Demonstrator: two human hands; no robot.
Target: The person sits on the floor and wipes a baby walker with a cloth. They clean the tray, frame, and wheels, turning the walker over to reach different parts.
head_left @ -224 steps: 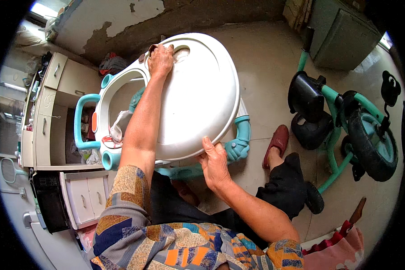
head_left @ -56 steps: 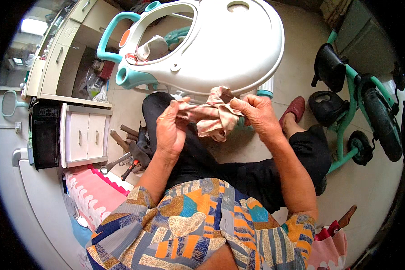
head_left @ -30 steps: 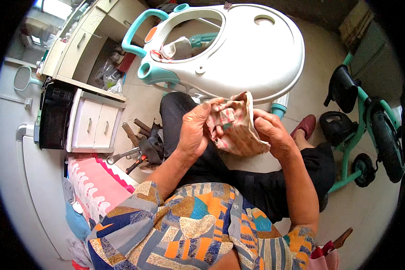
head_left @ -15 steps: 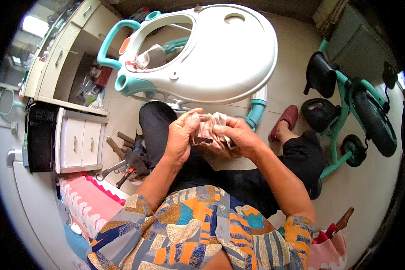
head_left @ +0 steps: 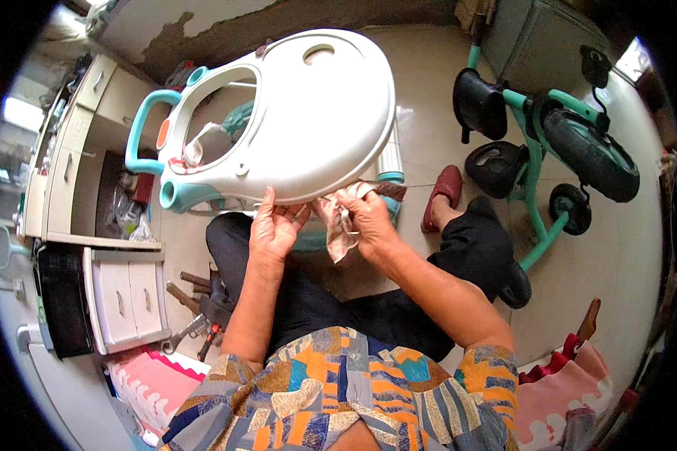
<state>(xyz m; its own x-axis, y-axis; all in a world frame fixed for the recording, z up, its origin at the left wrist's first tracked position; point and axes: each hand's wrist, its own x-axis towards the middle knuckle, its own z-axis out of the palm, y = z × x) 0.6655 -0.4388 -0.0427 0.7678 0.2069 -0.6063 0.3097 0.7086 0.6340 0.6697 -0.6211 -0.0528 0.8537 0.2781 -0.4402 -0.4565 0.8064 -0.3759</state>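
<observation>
A large white plastic frame (head_left: 331, 113) with a teal handle and an oval opening, much like a baby walker, stands in front of me. My right hand (head_left: 370, 225) is closed on a crumpled pinkish-white cloth (head_left: 341, 234), just under the frame's near edge. Part of the cloth spreads along that edge toward the right. Beside it, my left hand (head_left: 275, 233) is open, palm turned up, with its fingertips at the rim; whether they press on it I cannot tell. Another pale cloth (head_left: 203, 144) lies within the oval opening.
At the right stands a teal children's tricycle (head_left: 538, 150) with black wheels. Hand tools (head_left: 203, 319) lie on the floor left of my legs. Beyond them are a white cabinet (head_left: 128, 301) and a desk with drawers (head_left: 71, 161). Pink fabric (head_left: 154, 383) is beside my seat.
Both hands have moved from over my lap to the frame's near edge. My left hand has let go of the cloth, which hangs from my right hand. The view has shifted right.
</observation>
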